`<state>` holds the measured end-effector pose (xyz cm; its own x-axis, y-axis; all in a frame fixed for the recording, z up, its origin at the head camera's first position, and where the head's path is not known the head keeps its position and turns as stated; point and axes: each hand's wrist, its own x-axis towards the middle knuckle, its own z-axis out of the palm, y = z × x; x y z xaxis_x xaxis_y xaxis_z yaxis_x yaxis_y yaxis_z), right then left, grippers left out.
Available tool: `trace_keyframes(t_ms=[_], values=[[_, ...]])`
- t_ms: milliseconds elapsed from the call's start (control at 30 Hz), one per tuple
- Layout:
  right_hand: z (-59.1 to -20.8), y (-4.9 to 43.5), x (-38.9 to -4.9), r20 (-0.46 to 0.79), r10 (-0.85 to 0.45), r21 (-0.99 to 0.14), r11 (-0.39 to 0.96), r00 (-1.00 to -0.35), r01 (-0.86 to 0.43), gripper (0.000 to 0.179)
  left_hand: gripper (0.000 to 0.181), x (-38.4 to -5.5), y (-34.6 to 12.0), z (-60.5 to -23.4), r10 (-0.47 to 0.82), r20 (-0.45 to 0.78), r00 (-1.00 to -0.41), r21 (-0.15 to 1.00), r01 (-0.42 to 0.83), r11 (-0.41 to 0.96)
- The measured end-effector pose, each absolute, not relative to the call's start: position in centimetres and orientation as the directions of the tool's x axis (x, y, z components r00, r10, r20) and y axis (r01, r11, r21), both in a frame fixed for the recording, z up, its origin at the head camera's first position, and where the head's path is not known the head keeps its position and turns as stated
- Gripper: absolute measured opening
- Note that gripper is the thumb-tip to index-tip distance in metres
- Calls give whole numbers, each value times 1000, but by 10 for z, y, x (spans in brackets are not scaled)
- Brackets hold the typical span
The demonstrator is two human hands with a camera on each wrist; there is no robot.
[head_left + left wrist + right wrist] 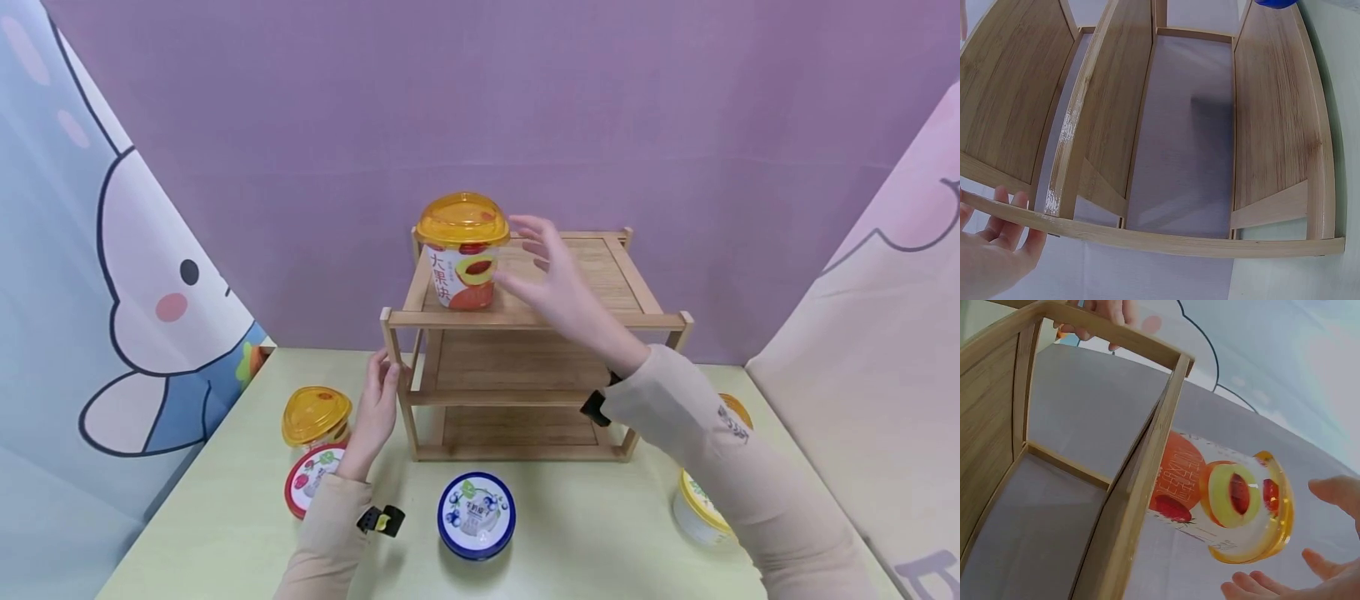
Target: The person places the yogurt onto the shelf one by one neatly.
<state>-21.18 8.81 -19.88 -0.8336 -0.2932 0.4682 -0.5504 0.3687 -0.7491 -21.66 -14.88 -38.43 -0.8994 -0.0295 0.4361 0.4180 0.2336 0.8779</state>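
Observation:
A fruit cup with a domed orange lid [465, 271] stands upright on the left part of the top tier of a wooden shelf rack [536, 320]. My right hand [551, 279] is just right of the cup, its fingers spread and thumb apart. In the right wrist view a gap shows between the fingertips [1319, 486] and the cup's lid [1282, 515]. My left hand [377, 408] holds the rack's left front upright [1104, 232], fingers around the wood. The lower two tiers show bare wood in the head view, partly hidden by my right arm.
A blue-lidded tub [477, 516] stands before the rack. At left are another orange-lidded cup [316, 414] and a red-lidded tub [303, 483], partly behind my arm. A yellow-lidded tub [699, 512] and an orange lid [737, 408] show at right. Purple cloth [480, 100] hangs behind.

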Motion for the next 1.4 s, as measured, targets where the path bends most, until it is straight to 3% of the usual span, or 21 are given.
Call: trace_keyframes(t_ms=[400,667,967,1400], values=[[-226,97,-176,588,-290,-656,374,-755,-655,40,31,-204,-144,-367,-24,424,-905,882,408,235],[-251,96,-153,580,-312,-659,363,-753,-659,35,30,-201,-143,-362,-30,418,-908,885,399,238],[-282,96,-141,505,-342,-725,329,-792,-605,28,33,-215,-150,-383,-34,437,-899,872,414,261],[-345,96,-133,334,-337,-840,317,-880,-440,26,35,-215,-150,-385,-15,394,-919,896,380,228]])
